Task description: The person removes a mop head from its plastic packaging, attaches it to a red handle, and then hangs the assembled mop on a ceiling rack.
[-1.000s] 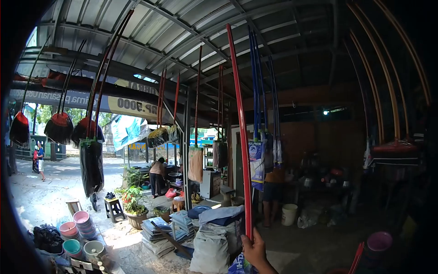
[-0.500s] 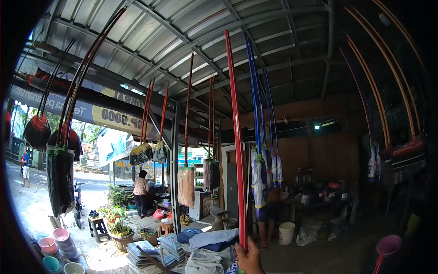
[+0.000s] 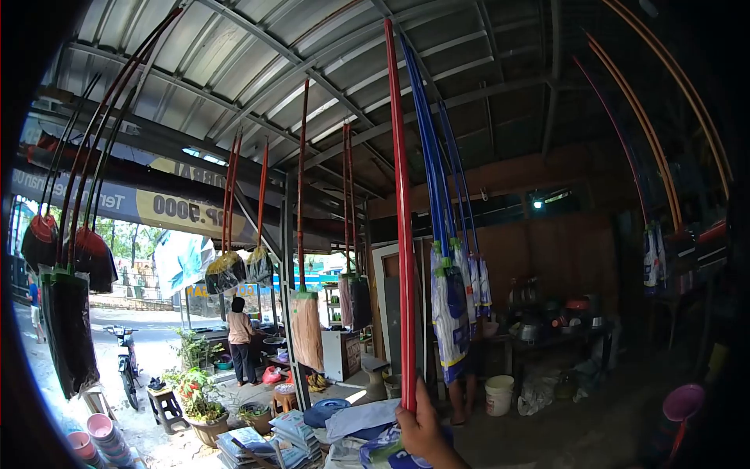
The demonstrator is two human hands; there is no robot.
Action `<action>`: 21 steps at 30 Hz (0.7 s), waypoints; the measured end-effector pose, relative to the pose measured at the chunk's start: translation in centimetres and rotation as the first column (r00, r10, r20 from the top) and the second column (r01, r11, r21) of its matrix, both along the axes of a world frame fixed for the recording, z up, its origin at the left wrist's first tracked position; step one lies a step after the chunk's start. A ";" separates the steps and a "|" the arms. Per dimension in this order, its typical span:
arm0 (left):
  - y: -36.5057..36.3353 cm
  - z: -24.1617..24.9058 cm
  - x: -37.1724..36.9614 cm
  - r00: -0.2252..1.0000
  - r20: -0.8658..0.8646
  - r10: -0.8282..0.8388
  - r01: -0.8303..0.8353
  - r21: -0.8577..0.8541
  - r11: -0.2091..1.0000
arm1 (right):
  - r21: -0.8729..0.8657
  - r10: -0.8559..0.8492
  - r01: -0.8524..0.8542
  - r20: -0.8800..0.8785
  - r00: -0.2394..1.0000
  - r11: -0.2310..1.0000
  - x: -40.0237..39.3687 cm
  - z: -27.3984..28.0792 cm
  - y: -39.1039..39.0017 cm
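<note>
Now we clench our right hand (image 3: 426,431) round the long glossy red pole (image 3: 403,227), upright, slim blue poles (image 3: 429,141) near its right edge, open air leftward to the peach-coloured hanging mop (image 3: 307,332).

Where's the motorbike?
The motorbike is on the left side of the head view, out on the sunny ground, just left of the dark stool.

I am observing a ribbed metal roof (image 3: 198,74), a dim brown rear wall (image 3: 558,246) and sunlit ground (image 3: 162,353) at left.
</note>
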State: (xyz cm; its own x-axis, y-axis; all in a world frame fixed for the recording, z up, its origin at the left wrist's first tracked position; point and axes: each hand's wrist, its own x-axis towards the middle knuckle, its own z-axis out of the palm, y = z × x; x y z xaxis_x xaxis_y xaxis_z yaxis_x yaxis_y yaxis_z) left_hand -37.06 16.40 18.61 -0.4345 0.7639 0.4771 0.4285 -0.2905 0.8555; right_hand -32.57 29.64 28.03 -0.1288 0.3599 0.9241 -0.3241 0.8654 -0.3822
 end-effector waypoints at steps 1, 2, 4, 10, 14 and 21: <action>1.3 -0.1 -0.5 1.000 -0.007 -0.002 0.002 -0.007 1.000 | -0.069 0.146 -0.140 0.089 0.985 0.988 1.7 1.9 0.0; 3.4 -0.3 -1.3 0.996 -0.092 -0.022 0.039 0.187 0.982 | -0.147 0.295 -0.272 0.167 0.941 0.951 3.2 3.8 0.2; 5.7 0.2 -1.4 0.984 -0.178 -0.021 0.087 0.375 0.923 | -0.115 0.350 -0.333 0.194 0.916 0.936 5.7 7.0 1.7; 12.9 7.8 0.2 0.894 -0.074 -0.443 0.447 0.234 0.864 | -0.118 0.448 -0.435 0.116 0.887 0.893 8.4 12.8 8.8; 17.2 12.2 1.5 0.910 -0.031 -0.414 0.411 0.219 0.885 | 0.006 0.297 -0.299 0.074 0.952 0.954 9.1 17.1 14.7; 24.3 18.9 2.2 0.960 -0.256 -0.115 0.176 0.226 0.958 | 0.172 -0.092 0.114 -0.131 0.987 0.978 9.0 26.4 25.7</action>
State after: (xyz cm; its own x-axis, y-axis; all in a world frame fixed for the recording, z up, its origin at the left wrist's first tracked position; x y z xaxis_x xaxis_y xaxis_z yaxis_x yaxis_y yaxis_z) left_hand -34.85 40.74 37.47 -0.1781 0.6575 0.7321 0.5481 -0.5516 0.6287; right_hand -23.55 55.33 54.46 0.0177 0.1930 0.9810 -0.2640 0.9473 -0.1816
